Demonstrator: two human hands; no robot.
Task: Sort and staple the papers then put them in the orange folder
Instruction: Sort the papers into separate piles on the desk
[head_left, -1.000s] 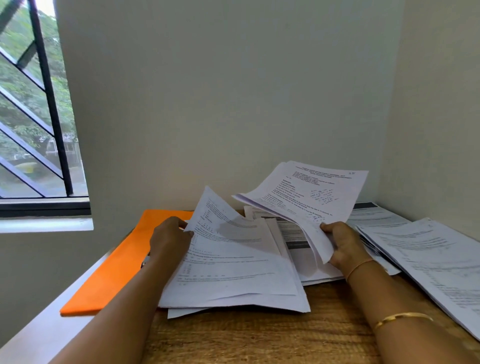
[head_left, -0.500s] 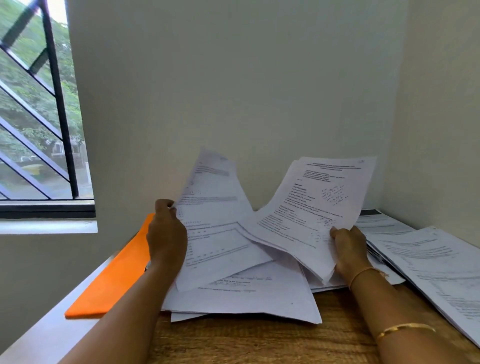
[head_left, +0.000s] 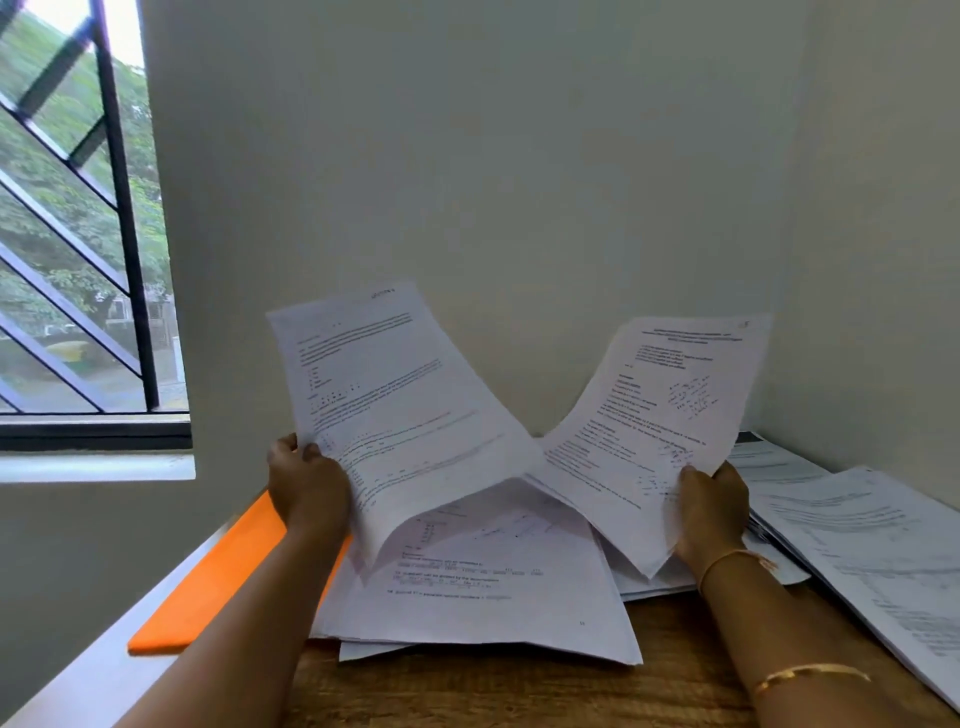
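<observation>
Your left grip (head_left: 311, 491) pinches the lower edge of the left sheaf (head_left: 400, 410), whose long axis rises up and away from it. Your right grip (head_left: 714, 512) pinches the right sheaf (head_left: 654, 431) likewise. The orange folder (head_left: 218, 587) lies flat on the surface (head_left: 493, 691), just below and outboard of the left grip, which is the nearer one. Its long axis runs away from you. Against half a second ago, both sheaves stand higher above the loose pile (head_left: 493, 597).

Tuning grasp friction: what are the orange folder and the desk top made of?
Orange folder: likely matte card or thin plastic; flat, even colour, no glare. Desk top: wood or wood-look laminate; brown grain lines, dull finish; can't tell which.
</observation>
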